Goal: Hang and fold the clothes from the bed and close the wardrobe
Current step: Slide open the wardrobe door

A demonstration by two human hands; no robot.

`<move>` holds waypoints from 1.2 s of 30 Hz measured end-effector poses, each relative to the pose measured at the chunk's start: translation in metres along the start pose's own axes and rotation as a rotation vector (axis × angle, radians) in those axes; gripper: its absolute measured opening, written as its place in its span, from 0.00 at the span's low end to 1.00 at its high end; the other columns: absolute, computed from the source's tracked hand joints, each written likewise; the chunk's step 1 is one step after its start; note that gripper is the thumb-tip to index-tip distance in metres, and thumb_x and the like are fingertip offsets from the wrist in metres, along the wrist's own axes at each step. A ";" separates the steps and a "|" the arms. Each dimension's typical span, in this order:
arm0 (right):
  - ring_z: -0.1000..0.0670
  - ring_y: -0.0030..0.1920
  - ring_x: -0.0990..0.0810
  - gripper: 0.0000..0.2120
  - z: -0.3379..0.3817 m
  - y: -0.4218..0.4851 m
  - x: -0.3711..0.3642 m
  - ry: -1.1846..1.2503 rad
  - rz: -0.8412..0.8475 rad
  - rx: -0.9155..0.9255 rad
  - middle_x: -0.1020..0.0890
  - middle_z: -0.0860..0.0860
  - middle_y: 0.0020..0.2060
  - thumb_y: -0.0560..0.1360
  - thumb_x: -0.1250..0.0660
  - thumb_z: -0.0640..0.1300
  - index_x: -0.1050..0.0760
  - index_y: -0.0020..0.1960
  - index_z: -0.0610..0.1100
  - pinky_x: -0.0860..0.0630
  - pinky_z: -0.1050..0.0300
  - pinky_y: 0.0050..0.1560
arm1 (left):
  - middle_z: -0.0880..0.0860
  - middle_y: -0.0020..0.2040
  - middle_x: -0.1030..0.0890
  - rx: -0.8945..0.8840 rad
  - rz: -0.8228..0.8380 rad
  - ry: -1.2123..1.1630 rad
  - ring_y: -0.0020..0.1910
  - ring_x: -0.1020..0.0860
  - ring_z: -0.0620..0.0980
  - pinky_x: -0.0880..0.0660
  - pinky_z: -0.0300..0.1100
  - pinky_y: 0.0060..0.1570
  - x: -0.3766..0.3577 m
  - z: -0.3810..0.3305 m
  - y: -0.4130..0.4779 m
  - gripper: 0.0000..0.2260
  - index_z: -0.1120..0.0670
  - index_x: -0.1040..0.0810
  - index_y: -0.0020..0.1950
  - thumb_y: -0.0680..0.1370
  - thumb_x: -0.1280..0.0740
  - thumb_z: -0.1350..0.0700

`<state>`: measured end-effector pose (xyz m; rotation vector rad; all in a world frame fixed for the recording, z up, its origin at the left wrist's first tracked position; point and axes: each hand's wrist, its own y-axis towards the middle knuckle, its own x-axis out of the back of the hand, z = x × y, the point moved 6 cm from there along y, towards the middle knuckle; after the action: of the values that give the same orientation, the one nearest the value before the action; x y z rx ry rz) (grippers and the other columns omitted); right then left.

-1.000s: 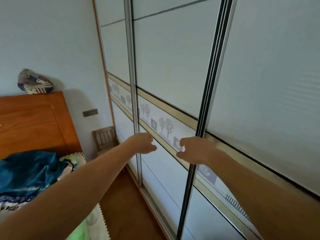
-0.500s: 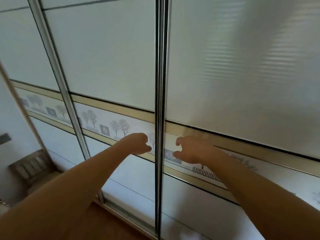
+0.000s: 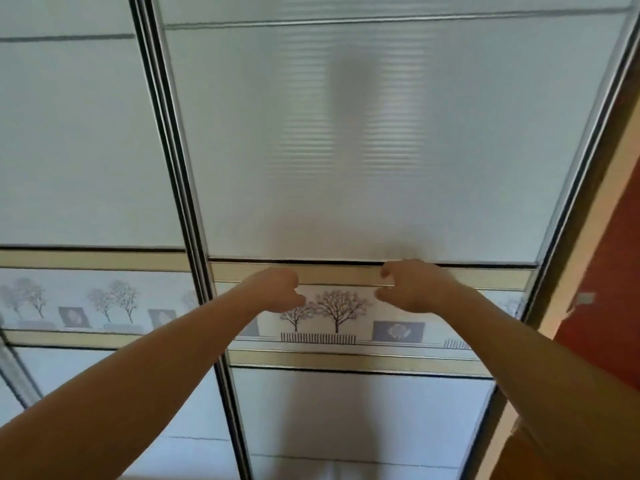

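View from a head camera, looking straight at a frosted sliding wardrobe door (image 3: 346, 150) with two bare forearms reaching up to it. The left hand (image 3: 277, 289) and the right hand (image 3: 412, 285) are level with each other, near the middle of the door. They are a little apart, over a patterned band (image 3: 336, 306) printed with small trees.

The fingers of both hands are curled inward and hold nothing. The right fingers (image 3: 386, 271) lie just beside a thin metal strip (image 3: 346, 285) along the top of the band. It is not clear whether either hand actually touches the door.

The door's left edge (image 3: 194, 237) overlaps a neighbouring door (image 3: 86, 150). Its right edge (image 3: 568, 202) appears to lie against the wooden side frame (image 3: 585, 233), beside a red wall (image 3: 616, 271). No clothes and no bed are in view.

The step in hand looks like closing the wardrobe, and it seems almost or fully done. To do it well, press flat fingers on the band and push evenly sideways along the track. Keep fingertips clear of the meeting edge. Then check that no gap is left at the frame.
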<state>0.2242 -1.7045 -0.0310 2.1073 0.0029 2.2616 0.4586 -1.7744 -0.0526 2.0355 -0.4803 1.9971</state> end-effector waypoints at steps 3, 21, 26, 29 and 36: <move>0.45 0.65 0.24 0.28 -0.037 -0.016 0.005 0.017 -0.019 -0.081 0.23 0.50 0.68 0.75 0.37 0.65 0.30 0.71 0.54 0.25 0.45 0.63 | 0.54 0.67 0.23 -0.055 0.001 0.024 0.64 0.25 0.55 0.27 0.49 0.63 0.004 -0.037 0.013 0.24 0.54 0.26 0.70 0.80 0.37 0.42; 0.32 0.77 0.70 0.50 -0.088 0.013 -0.002 -0.183 -0.515 -0.081 0.76 0.40 0.75 0.77 0.33 0.61 0.69 0.80 0.58 0.47 0.26 0.74 | 0.61 0.82 0.60 -0.356 -0.858 0.388 0.80 0.60 0.61 0.50 0.68 0.74 0.103 -0.128 0.040 0.46 0.48 0.52 0.82 0.73 0.27 0.42; 0.29 0.79 0.58 0.44 -0.084 0.016 -0.003 -0.227 -0.602 -0.076 0.63 0.36 0.80 0.77 0.33 0.60 0.55 0.83 0.53 0.45 0.30 0.75 | 0.59 0.80 0.69 -0.251 -0.791 0.485 0.79 0.67 0.59 0.55 0.74 0.71 0.101 -0.102 0.066 0.58 0.45 0.63 0.81 0.67 0.26 0.33; 0.35 0.77 0.42 0.33 -0.102 0.002 0.021 -0.157 -0.779 -0.098 0.45 0.38 0.79 0.78 0.35 0.58 0.42 0.80 0.53 0.35 0.34 0.71 | 0.58 0.79 0.69 -0.241 -0.789 0.500 0.79 0.67 0.59 0.57 0.74 0.72 0.098 -0.094 0.072 0.58 0.45 0.65 0.81 0.66 0.27 0.32; 0.38 0.78 0.46 0.51 -0.170 -0.020 0.032 0.515 -0.914 -0.412 0.50 0.41 0.80 0.75 0.32 0.66 0.61 0.82 0.50 0.33 0.35 0.69 | 0.59 0.80 0.66 -0.203 -0.813 0.539 0.80 0.65 0.59 0.53 0.74 0.72 0.100 -0.065 0.065 0.59 0.45 0.63 0.81 0.65 0.27 0.32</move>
<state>0.0528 -1.6777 -0.0120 0.9604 0.3898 1.8958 0.3734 -1.8133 0.0459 1.1883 0.2263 1.7465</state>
